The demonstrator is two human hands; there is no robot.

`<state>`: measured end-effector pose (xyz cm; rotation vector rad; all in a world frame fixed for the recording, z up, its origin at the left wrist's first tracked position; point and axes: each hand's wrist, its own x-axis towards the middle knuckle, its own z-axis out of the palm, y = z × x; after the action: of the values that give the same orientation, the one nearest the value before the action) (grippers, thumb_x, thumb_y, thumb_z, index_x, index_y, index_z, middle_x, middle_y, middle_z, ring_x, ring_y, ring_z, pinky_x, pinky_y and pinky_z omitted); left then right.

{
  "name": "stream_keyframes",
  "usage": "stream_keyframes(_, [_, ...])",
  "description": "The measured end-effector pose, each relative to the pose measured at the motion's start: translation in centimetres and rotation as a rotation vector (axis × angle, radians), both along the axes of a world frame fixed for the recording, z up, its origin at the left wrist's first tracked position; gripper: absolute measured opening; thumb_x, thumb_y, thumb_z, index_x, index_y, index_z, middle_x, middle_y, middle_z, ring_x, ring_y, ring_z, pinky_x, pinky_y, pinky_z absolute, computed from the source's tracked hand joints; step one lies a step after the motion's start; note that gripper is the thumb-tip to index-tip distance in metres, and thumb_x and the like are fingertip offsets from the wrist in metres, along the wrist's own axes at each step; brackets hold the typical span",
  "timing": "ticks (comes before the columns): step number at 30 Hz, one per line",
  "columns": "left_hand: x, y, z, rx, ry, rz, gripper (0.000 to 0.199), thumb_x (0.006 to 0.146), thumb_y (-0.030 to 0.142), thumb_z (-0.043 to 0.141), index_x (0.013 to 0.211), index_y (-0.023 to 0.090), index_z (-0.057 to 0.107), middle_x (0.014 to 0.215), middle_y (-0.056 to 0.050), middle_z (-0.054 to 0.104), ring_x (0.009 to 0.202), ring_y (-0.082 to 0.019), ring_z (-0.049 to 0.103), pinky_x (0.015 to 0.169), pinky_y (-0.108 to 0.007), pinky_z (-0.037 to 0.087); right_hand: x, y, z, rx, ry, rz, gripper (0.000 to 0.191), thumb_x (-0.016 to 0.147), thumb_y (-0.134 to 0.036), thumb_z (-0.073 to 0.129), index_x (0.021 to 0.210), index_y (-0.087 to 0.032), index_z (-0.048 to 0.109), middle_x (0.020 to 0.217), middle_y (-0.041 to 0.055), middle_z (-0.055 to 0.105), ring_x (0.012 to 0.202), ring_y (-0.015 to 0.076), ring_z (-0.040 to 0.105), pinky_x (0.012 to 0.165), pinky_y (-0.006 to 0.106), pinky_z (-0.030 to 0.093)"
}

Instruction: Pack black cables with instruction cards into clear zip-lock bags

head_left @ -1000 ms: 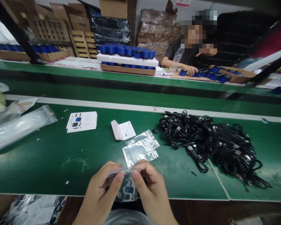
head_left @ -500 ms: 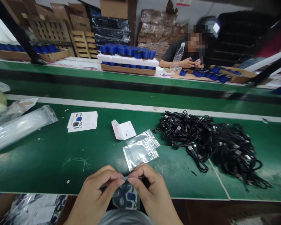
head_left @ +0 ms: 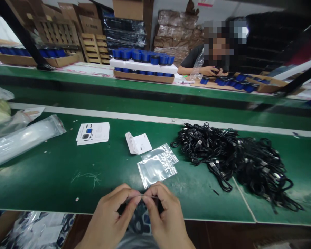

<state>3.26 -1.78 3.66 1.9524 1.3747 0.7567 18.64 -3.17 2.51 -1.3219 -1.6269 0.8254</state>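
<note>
My left hand (head_left: 119, 207) and my right hand (head_left: 162, 204) meet at the table's front edge, each pinching the top rim of a clear plastic bag (head_left: 140, 219). The bag hangs between them, with a printed card showing dark and blue shapes inside; my fingers hide part of it. Just beyond my hands lie flat clear zip bags (head_left: 157, 168). Behind those is a small folded white leaflet stack (head_left: 139, 143). A stack of printed cards (head_left: 93, 133) rests further left, and a heap of black cables (head_left: 212, 145) spreads to the right.
Plastic packaging (head_left: 26, 140) lies at the left. Filled bags (head_left: 41, 230) sit below the table edge at lower left. Across the table, a person (head_left: 194, 62) handles a small dark object near blue items (head_left: 142, 56) on trays and a clear bottle (head_left: 197, 65).
My fingertips still pinch the bag's rim and have come slightly closer together. The hanging bag is now more covered by my hands. The view has shifted slightly.
</note>
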Motion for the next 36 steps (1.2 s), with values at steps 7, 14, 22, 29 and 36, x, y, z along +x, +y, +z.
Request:
stream_keyframes(7, [-0.5, 0.3, 0.3, -0.008, -0.107, 0.033, 0.017, 0.086, 0.028, 0.056, 0.074, 0.024, 0.068, 0.065, 0.003, 0.065, 0.055, -0.009, 0.061, 0.051, -0.013, 0.046, 1.3, 0.4, 1.0, -0.112, 0.120, 0.042, 0.015, 0.085, -0.018, 0.057, 0.073, -0.019, 0.064, 0.069, -0.0001, 0.061, 0.064, 0.0138, 0.058, 0.059, 0.023, 0.043])
stream_keyframes(14, [-2.5, -0.5, -0.2, -0.130, -0.135, 0.101, 0.021, 0.083, 0.029, 0.058, 0.068, 0.026, 0.073, 0.061, 0.002, 0.069, 0.055, -0.012, 0.065, 0.050, -0.014, 0.049, 0.7, 0.1, 1.2, -0.013, 0.162, 0.107, 0.015, 0.085, -0.025, 0.064, 0.073, -0.019, 0.071, 0.065, 0.0016, 0.068, 0.057, 0.0145, 0.062, 0.055, 0.023, 0.046])
stream_keyframes(22, [-13.1, -4.7, -3.3, -0.277, 0.010, 0.258, 0.025, 0.077, 0.039, 0.057, 0.059, 0.025, 0.068, 0.051, 0.005, 0.060, 0.048, -0.011, 0.059, 0.049, -0.016, 0.047, 5.1, 5.2, 0.9, -0.024, -0.679, -0.278, 0.035, 0.078, -0.035, 0.067, 0.105, -0.013, 0.062, 0.099, 0.0170, 0.064, 0.094, 0.0352, 0.061, 0.074, 0.043, 0.048])
stream_keyframes(29, [-22.8, -6.2, -4.5, -0.103, 0.339, 0.488, 0.020, 0.073, 0.030, 0.052, 0.064, 0.022, 0.067, 0.054, 0.015, 0.062, 0.052, -0.004, 0.063, 0.051, -0.006, 0.043, 7.7, 7.6, -0.2, -0.346, -0.740, -0.177, 0.026, 0.072, -0.046, 0.058, 0.082, -0.023, 0.062, 0.064, 0.0050, 0.068, 0.061, 0.0291, 0.065, 0.056, 0.037, 0.045])
stream_keyframes(36, [-20.5, -6.3, -1.1, -0.273, 0.269, 0.381, 0.028, 0.077, 0.035, 0.060, 0.101, 0.024, 0.071, 0.078, 0.005, 0.076, 0.072, -0.014, 0.073, 0.061, -0.015, 0.053, 9.7, 6.9, 2.0, -0.581, -0.188, -0.047, 0.049, 0.063, -0.059, 0.059, 0.091, -0.020, 0.070, 0.081, 0.0126, 0.074, 0.081, 0.0315, 0.070, 0.071, 0.041, 0.056])
